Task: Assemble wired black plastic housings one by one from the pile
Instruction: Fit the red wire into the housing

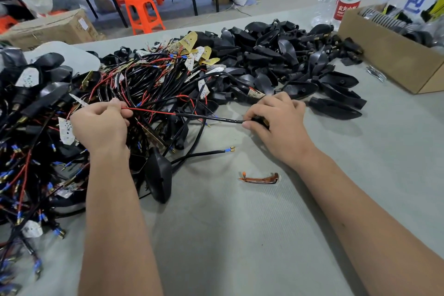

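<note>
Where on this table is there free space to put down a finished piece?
Free: the grey mat between the forearms, below the small orange clip, and the strip right of the right hand, before the cardboard box. Crowded: the wire tangle at left and the pile of black housings behind.

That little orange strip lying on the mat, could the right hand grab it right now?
Probably not right away: the right hand is closed on a black part with a wire. The orange strip lies bare on the mat, nothing covering it, so letting go first should do.
</note>
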A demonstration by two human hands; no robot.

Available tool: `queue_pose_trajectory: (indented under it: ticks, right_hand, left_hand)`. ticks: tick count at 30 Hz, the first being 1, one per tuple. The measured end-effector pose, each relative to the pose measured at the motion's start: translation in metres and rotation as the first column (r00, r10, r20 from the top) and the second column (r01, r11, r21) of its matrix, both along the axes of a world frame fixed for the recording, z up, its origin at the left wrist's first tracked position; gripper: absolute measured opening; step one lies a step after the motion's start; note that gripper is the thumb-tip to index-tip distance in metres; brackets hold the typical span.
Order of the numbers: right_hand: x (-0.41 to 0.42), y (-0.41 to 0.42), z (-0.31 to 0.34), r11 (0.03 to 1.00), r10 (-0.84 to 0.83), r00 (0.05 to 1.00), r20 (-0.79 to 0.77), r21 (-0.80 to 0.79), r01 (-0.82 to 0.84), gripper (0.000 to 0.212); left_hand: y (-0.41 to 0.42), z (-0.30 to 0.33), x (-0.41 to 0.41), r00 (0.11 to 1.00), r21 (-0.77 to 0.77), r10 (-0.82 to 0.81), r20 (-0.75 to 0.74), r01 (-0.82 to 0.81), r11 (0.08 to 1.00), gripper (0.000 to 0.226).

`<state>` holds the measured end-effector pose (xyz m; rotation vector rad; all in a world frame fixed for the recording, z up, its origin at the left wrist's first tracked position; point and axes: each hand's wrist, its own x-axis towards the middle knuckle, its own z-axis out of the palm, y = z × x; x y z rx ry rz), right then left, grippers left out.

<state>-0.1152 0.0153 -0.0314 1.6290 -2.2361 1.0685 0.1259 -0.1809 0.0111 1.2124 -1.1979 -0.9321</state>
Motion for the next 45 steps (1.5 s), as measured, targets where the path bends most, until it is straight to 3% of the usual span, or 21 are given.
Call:
queue_pose_trajectory:
  ticks: [3, 9, 13, 24, 27, 30, 34, 36, 39, 41, 43, 45]
  right_hand:
    - [-0.002, 0.001, -0.001, 0.999, -0.053, 0.998, -0.031, -0.004, 0.052, 0.007]
    - [0.004, -0.003, -0.002, 0.992, -0.005, 0.99, -0.144, 0.125, 0.023, 0.015]
    - [0.002, -0.003, -0.003, 0.996, 0.002, 0.996, -0.089, 0.09, 0.007, 0.004]
    - [-0.001, -0.002, -0.003, 0.999, -0.025, 1.0, -0.006, -0.028, 0.025, 0.007]
    - [-0.004, 0.0, -0.002, 1.0, -0.019, 1.0, 0.013, -0.001, 0.019, 0.017]
    - [-0.006, 0.004, 0.001, 0.994, -0.078, 0.995, 0.063, 0.08, 0.073, 0.049]
    - [-0.008, 0.003, 0.004, 0.996, -0.029, 0.988, 0.151, 0.086, 0.016, 0.054]
    - [-0.009, 0.003, 0.004, 0.998, -0.012, 0.984, 0.176, 0.057, 0.002, 0.053]
    - [-0.01, 0.004, 0.004, 1.0, 0.007, 0.976, 0.218, 0.014, -0.01, 0.055]
    - [-0.009, 0.004, 0.005, 1.0, 0.022, 0.97, 0.241, -0.012, -0.02, 0.057]
    - [-0.008, 0.004, 0.007, 1.0, 0.022, 0.972, 0.236, -0.022, -0.018, 0.058]
    - [-0.008, 0.005, 0.008, 0.999, 0.024, 0.97, 0.241, -0.027, -0.018, 0.058]
  left_hand:
    - [0.006, 0.003, -0.007, 0.997, -0.036, -0.059, -0.054, 0.057, 0.998, 0.027]
    - [0.012, 0.006, -0.014, 0.978, -0.112, -0.211, 0.003, 0.21, 0.971, 0.027]
    - [0.009, 0.005, -0.011, 0.98, -0.09, -0.197, -0.033, 0.193, 0.977, 0.029]
    - [0.004, -0.004, -0.009, 0.997, 0.012, -0.058, -0.042, 0.059, 0.998, 0.031]
    - [0.002, -0.002, -0.003, 0.997, -0.021, 0.022, 0.072, -0.021, 1.0, 0.028]
    - [0.002, 0.006, 0.011, 0.958, -0.086, 0.142, 0.249, -0.124, 0.988, 0.021]
    - [0.011, 0.012, 0.015, 0.77, -0.216, 0.354, 0.531, -0.281, 0.935, 0.023]
    - [0.017, 0.019, 0.005, 0.722, -0.32, 0.442, 0.533, -0.312, 0.895, 0.032]
    - [0.031, 0.032, -0.022, 0.868, -0.551, 0.338, 0.363, -0.093, 0.83, 0.026]
    - [0.042, 0.034, -0.043, 0.886, -0.622, 0.147, 0.439, 0.182, 0.761, 0.015]
    - [0.053, 0.033, -0.063, 0.795, -0.489, -0.113, 0.596, 0.471, 0.734, 0.013]
    - [0.061, 0.027, -0.077, 0.639, -0.292, -0.309, 0.704, 0.658, 0.694, 0.011]
